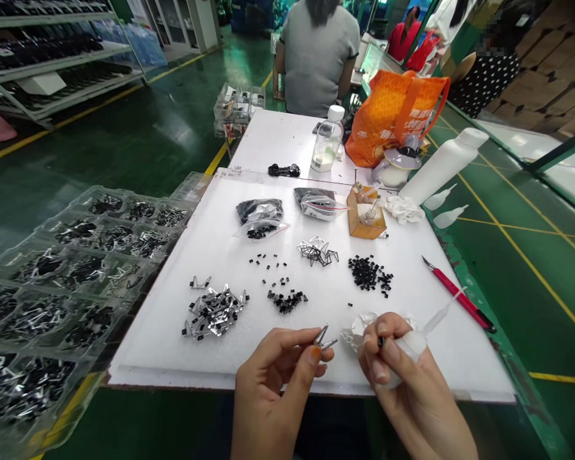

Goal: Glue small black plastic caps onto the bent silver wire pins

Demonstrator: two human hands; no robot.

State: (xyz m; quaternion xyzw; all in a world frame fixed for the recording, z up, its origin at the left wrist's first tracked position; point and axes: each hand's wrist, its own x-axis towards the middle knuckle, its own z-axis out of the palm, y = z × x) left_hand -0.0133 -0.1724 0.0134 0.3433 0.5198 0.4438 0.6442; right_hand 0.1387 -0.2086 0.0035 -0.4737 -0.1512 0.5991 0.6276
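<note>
My left hand (278, 377) pinches a small silver metal clip (324, 338) between thumb and fingers, above the front of a white foam board (249, 364). My right hand (402, 367) holds a tiny black component (380, 342) at its fingertips. A white squeeze applicator with a translucent nozzle (434, 322) lies against those fingers. Crumpled white tissue (359, 329) sits just left of my right hand. Nearby on the board lie a pile of black-and-silver metal parts (214, 313), scattered black pieces (286, 301) and a heap of black pieces (367, 275).
Wire-like metal frames (317, 252), plastic bags (259, 211) and a cardboard box (367, 214) stand on the board. A red craft knife (460, 300) lies at its right edge. Parts-filled plastic trays (67, 281) lie left. A seated co-worker (316, 64) faces away beyond.
</note>
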